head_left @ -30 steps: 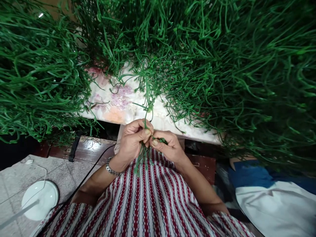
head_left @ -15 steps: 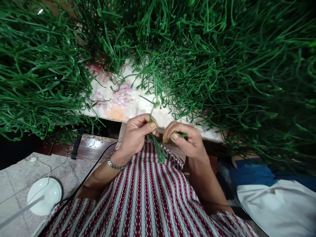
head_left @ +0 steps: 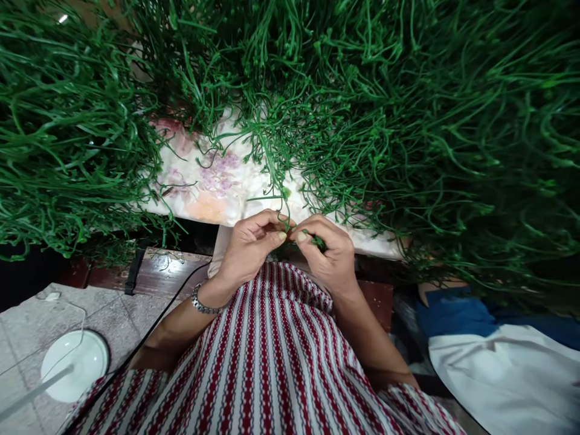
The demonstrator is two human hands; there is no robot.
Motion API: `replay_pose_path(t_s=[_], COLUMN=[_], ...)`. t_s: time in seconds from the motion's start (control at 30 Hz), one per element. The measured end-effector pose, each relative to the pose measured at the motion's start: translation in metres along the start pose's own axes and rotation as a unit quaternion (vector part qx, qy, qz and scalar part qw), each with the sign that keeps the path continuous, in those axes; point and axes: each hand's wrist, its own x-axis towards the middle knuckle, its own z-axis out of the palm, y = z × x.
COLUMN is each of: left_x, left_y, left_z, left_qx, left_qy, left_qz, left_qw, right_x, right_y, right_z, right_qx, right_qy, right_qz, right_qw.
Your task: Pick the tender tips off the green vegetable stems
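My left hand [head_left: 256, 244], with a metal-band watch [head_left: 203, 302] at its wrist, is closed with thumb and forefinger pinching a thin green plant stem [head_left: 286, 208]. The stem sticks up past the fingertips. Close beside it, my right hand [head_left: 330, 251] is closed around a small clump of green stem tips [head_left: 318, 243], part of which shows between thumb and fingers. The fingertips of both hands almost meet over the table's front edge. Just beyond them, loose green stems [head_left: 274, 160] lie on a floral cloth [head_left: 222, 175].
Large heaps of green stems stand at the left [head_left: 67, 139] and right [head_left: 408, 121]. A round white lamp base [head_left: 75, 365] rests on the tiled floor [head_left: 27, 338] at lower left, near a black cable [head_left: 167, 308]. Another person's blue and white clothing [head_left: 498, 362] shows at lower right.
My right hand has moved left, up to my left hand. The bunch of stems that hung below my left hand no longer shows. The view has shifted slightly.
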Motion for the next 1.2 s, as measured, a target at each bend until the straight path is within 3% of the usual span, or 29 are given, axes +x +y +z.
replay_pose_path(t_s=[0.1,0.17,0.3,0.5,0.63,0.83,1.07,1.2], left_x=[0.001,0.002,0.003,0.001,-0.002,-0.009,-0.015,-0.018], left_y=[-0.001,-0.001,-0.001,-0.001,0.002,0.005,0.004,0.006], left_z=[0.002,0.002,0.002,0.008,0.004,-0.006,-0.006,-0.009], left_qx=[0.025,0.036,0.031,0.046,0.077,0.09,0.124,0.164], left_qy=[0.028,0.039,0.042,0.039,0.027,-0.058,-0.044,-0.066], left_qz=[0.004,0.012,0.022,0.039,0.046,0.036,0.07,0.056], left_qw=[0.999,0.999,0.998,0.997,0.996,0.994,0.989,0.983], right_x=[-0.002,-0.004,-0.007,-0.011,-0.01,-0.008,-0.002,-0.001], right_y=[0.0,-0.002,-0.008,-0.011,-0.009,-0.009,-0.01,-0.011], right_z=[-0.006,-0.013,-0.018,-0.003,-0.006,-0.012,-0.008,-0.006], right_qx=[0.082,0.081,-0.062,-0.206,-0.166,-0.07,-0.023,-0.022], right_qy=[-0.007,-0.001,-0.022,-0.075,-0.093,-0.056,-0.053,-0.054], right_qz=[0.047,0.065,0.059,0.029,0.028,0.027,0.031,0.037], right_qw=[0.996,0.995,0.996,0.975,0.981,0.996,0.998,0.998])
